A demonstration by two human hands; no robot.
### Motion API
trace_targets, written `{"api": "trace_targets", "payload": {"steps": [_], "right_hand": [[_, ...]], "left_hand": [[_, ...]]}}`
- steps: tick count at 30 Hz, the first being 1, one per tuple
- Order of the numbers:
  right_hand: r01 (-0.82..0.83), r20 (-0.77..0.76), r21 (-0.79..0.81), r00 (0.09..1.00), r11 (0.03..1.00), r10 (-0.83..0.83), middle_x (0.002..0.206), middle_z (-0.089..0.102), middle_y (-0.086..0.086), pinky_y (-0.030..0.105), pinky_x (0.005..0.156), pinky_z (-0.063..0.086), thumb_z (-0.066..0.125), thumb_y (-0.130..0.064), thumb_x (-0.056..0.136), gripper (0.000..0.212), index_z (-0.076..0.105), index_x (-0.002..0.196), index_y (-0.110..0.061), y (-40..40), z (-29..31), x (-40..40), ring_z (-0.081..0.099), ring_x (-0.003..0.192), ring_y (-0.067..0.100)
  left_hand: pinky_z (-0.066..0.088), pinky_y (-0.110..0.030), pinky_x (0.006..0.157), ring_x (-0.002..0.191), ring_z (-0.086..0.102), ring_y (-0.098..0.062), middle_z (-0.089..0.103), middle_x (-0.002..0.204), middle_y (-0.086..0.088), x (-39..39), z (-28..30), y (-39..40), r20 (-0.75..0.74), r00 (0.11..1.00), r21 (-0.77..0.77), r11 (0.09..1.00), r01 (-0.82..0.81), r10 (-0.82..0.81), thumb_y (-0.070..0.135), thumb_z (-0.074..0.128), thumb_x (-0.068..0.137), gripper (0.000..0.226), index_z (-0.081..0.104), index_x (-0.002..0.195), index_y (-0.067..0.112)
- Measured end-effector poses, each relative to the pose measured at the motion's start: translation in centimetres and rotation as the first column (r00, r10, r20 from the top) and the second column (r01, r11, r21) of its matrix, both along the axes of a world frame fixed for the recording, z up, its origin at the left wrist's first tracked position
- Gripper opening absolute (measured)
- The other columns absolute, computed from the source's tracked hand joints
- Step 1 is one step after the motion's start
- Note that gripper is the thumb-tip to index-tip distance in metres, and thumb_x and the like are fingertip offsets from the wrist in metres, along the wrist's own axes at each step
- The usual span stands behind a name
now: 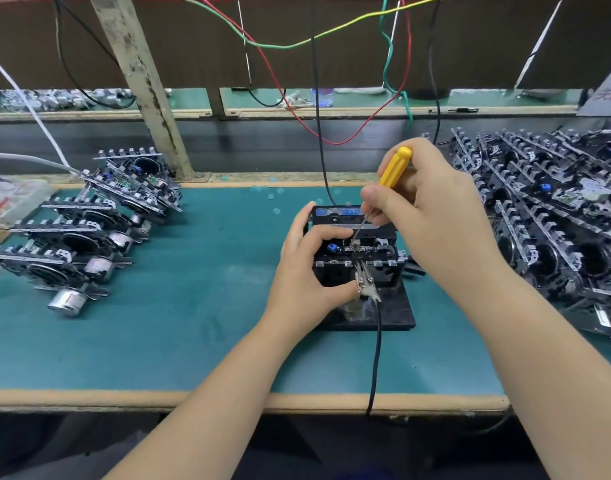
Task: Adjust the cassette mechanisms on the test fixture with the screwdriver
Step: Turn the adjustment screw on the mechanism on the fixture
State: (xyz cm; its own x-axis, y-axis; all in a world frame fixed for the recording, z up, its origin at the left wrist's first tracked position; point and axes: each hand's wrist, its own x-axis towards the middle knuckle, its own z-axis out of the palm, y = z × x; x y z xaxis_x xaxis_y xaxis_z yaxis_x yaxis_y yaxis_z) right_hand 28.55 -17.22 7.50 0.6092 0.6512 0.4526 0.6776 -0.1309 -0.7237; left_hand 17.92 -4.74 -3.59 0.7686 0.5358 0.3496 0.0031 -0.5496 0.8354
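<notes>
Cassette mechanism (357,252) sits seated in the black test fixture (383,317), which stands on the green surface (193,306) near its front edge. All places below are taken from the fixture.

Left hand (306,268): grip wrapped round the fixture's left side, thumb low at the front, fingers curled over the top left of the mechanism, steadying it.

Right hand (432,209): grip closed round the yellow-handled screwdriver (394,168), thumb and forefinger pinching low by the shaft. The thin shaft slants down and left; its tip appears to meet a small metal part at the top middle of the mechanism. Exact contact too small to confirm.

A clip with a black cable (375,358) attaches at the fixture's front and runs off the near edge of the surface.

Left of the fixture, well apart: a row of mechanisms (85,237). Right of it: a loose heap of more mechanisms (557,209). Above and behind: hanging wires (332,36).

Handling judgement: the mechanism looks light and rigid, thin stamped metal on plastic, with exposed small parts that would bend easily. Best held by the outer frame edges, away from the head area and motor. The screw looks tiny, so light torque and a steady tip; slipping is the likely fault.
</notes>
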Motion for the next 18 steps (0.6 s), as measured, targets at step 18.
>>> {"api": "trace_targets", "payload": {"steps": [18], "right_hand": [[0.003,0.014,-0.009,1.000,1.000,-0.003,0.077,0.072,-0.004,0.042,0.074,0.059,0.068,-0.018,0.096,0.019,0.053,0.100,-0.008,0.25,-0.09,0.06,0.071,0.068,0.006]], "left_hand": [[0.029,-0.016,0.106,0.146,0.022,0.008,0.015,0.163,0.023,-0.05,0.25,-0.14,0.011,1.000,-0.012,1.000,-0.002,0.002,0.016,0.088,0.062,0.069,0.057,0.112,0.054]]}}
